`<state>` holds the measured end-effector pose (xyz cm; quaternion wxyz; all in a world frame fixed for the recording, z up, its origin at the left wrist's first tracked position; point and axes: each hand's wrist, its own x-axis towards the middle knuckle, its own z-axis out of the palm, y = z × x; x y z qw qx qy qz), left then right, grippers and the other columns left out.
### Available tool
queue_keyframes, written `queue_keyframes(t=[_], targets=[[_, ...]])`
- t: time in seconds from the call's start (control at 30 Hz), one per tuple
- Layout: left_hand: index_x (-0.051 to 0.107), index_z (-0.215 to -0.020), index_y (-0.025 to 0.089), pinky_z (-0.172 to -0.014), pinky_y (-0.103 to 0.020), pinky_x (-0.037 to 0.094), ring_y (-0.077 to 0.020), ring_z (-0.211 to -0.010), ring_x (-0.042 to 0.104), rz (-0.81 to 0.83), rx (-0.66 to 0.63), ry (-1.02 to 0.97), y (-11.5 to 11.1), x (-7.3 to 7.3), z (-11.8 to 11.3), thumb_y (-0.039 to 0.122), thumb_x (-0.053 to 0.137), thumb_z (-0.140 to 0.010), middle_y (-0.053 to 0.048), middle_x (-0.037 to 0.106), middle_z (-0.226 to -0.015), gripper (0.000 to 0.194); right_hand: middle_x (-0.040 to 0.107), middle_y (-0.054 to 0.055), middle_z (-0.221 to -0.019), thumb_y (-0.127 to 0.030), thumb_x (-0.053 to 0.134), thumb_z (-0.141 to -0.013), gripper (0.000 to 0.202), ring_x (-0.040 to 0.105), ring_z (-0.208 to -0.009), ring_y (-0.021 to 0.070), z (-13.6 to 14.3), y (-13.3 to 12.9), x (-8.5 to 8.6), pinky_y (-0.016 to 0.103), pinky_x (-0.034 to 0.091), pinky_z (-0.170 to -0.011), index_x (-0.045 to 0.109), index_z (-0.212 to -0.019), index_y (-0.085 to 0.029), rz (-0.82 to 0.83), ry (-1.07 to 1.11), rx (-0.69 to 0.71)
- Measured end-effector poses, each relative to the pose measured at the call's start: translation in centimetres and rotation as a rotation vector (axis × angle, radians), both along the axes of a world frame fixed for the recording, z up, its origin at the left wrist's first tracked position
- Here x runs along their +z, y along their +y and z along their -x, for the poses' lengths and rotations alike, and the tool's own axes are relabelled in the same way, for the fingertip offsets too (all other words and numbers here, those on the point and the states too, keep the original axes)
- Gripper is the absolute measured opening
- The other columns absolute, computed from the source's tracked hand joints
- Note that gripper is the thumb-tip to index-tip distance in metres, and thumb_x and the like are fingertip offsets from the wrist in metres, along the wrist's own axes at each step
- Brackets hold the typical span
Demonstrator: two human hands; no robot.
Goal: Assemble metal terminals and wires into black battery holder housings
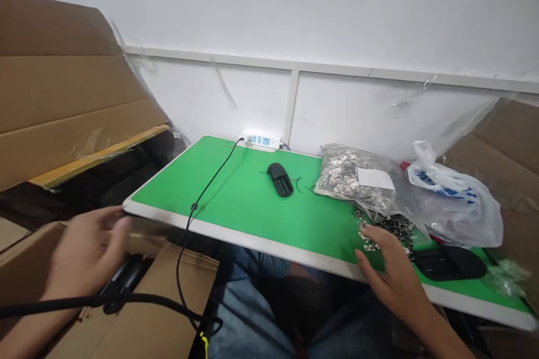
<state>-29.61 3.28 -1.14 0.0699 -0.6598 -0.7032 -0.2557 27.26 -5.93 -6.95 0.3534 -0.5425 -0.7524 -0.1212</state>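
The left hand [86,252] is held open by a carton [172,286]; the right hand [393,269], unclenched, is placed beside metal pieces [398,225].

Along back edge of the green-topped table [168,185], close to the white wall [295,11], a white power strip [275,142] with black cable [214,178] plugged in, running forward over front edge. Toward the right, a white plastic bag [467,216] with blue print. At far left, large brown cardboard [63,87].
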Motion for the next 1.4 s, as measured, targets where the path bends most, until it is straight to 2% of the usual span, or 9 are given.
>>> queue_keyframes(t=[0.1, 0.2, 0.33, 0.47, 0.6, 0.77, 0.97, 1.13, 1.4], targets=[[0.064, -0.117, 0.02, -0.093, -0.047, 0.055, -0.0336, -0.102, 0.07, 0.163, -0.216, -0.075, 4.1, 1.5, -10.8, 0.061, 0.034, -0.099, -0.014, 0.074, -0.115, 0.054, 0.068, 0.016, -0.123, -0.04, 0.056, -0.105, 0.035, 0.065, -0.116, 0.0332, -0.5, 0.8, -1.2, 0.054, 0.056, -0.1, 0.055, -0.134, -0.021, -0.006, 0.099, -0.146], [0.07, -0.098, 0.017, -0.101, -0.053, 0.05, -0.0427, -0.115, 0.066, 0.371, -0.281, -0.057, 8.4, 0.7, -20.6, 0.072, 0.042, -0.094, -0.021, 0.075, -0.112, 0.062, 0.068, 0.016, -0.123, -0.039, 0.056, -0.104, 0.033, 0.064, -0.118, 0.0345, 0.5, 2.2, -1.5, 0.056, 0.054, -0.102, 0.056, -0.132, -0.022, -0.036, 0.122, -0.173], [0.069, -0.081, 0.018, -0.1, -0.059, 0.047, -0.0534, -0.128, 0.057, 0.327, -0.215, -0.294, 13.1, -0.9, -27.5, 0.069, 0.075, -0.075, -0.028, 0.071, -0.121, 0.052, 0.068, 0.017, -0.123, -0.033, 0.056, -0.103, 0.028, 0.062, -0.119, 0.0352, 2.5, 3.8, 0.0, 0.057, 0.054, -0.103, 0.06, -0.129, -0.022, -0.037, 0.068, -0.164], [0.059, -0.063, 0.02, -0.083, -0.046, 0.052, -0.0444, -0.103, 0.068, 0.348, -0.272, -0.477, 15.7, -1.3, -28.2, 0.047, 0.08, -0.078, -0.018, 0.072, -0.08, 0.037, 0.071, 0.016, -0.119, -0.027, 0.054, -0.101, 0.026, 0.063, -0.115, 0.0354, 3.3, 5.9, 3.0, 0.053, 0.053, -0.098, 0.067, -0.123, -0.021, 0.03, 0.025, -0.181], [0.06, -0.085, 0.018, -0.057, -0.029, 0.045, -0.0245, -0.063, 0.067, 0.37, -0.34, -0.734, 16.9, -0.9, -27.1, 0.035, 0.07, -0.09, -0.007, 0.066, -0.066, 0.02, 0.075, 0.009, -0.094, -0.025, 0.052, -0.099, 0.018, 0.068, -0.085, 0.0274, 1.1, 7.2, 5.1, 0.039, 0.049, -0.072, 0.07, -0.094, -0.024, 0.297, 0.063, -0.264], [0.047, -0.109, 0.019, -0.044, -0.022, 0.034, -0.0156, -0.049, 0.062, 0.313, -0.418, -1.022, 18.1, -0.7, -28.4, 0.032, 0.056, -0.102, -0.003, 0.067, -0.076, 0.017, 0.076, 0.009, -0.095, -0.03, 0.061, -0.097, 0.013, 0.069, -0.086, 0.0288, -1.6, 5.2, 3.0, 0.038, 0.043, -0.067, 0.073, -0.094, -0.026, 0.325, -0.026, -0.408], [0.037, -0.115, 0.024, -0.048, -0.02, 0.038, -0.0081, -0.053, 0.056, 0.204, -0.541, -1.269, 20.0, -0.7, -34.3, 0.03, 0.051, -0.103, 0.001, 0.064, -0.089, 0.019, 0.073, 0.012, -0.097, -0.033, 0.065, -0.096, 0.01, 0.067, -0.089, 0.0328, -0.5, 3.6, -0.1, 0.042, 0.048, -0.069, 0.071, -0.101, -0.025, 0.242, -0.156, -0.515], [0.041, -0.12, 0.024, -0.047, -0.021, 0.035, -0.0088, -0.048, 0.053, 0.321, -0.741, -1.368, 19.5, -2.0, -37.2, 0.022, 0.06, -0.086, 0.005, 0.061, -0.079, 0.039, 0.071, 0.011, -0.09, -0.026, 0.056, -0.102, 0.016, 0.063, -0.083, 0.031, 0.2, 4.7, -0.7, 0.042, 0.048, -0.066, 0.072, -0.101, -0.026, 0.162, -0.215, -0.565], [0.043, -0.118, 0.024, -0.048, -0.023, 0.038, -0.0102, -0.048, 0.055, 0.48, -0.926, -1.456, 18.9, -4.4, -37.0, 0.026, 0.067, -0.069, 0.008, 0.064, -0.074, 0.055, 0.075, 0.013, -0.109, -0.032, 0.048, -0.108, 0.021, 0.069, -0.095, 0.0319, 2.4, 5.3, 0.4, 0.047, 0.055, -0.08, 0.068, -0.107, -0.025, 0.02, -0.042, -0.425]])
